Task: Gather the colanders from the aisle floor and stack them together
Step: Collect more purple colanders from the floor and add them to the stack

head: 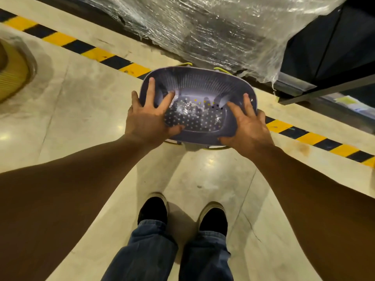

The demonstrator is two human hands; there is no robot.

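Stacking step: both hands, left hand [149,118] & right hand [246,126], grip the grey colander [199,92] by its near rim, yellow-edged ones [220,69] apparently beneath; next, seat it squarely w/ even push.

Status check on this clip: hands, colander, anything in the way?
Left hand and right hand both grip the grey colander, held above the floor. Yellow-green rims peek beneath it. Wrapped pallet close ahead.

Glossy floor [85,110] (striped tape [97,54]).
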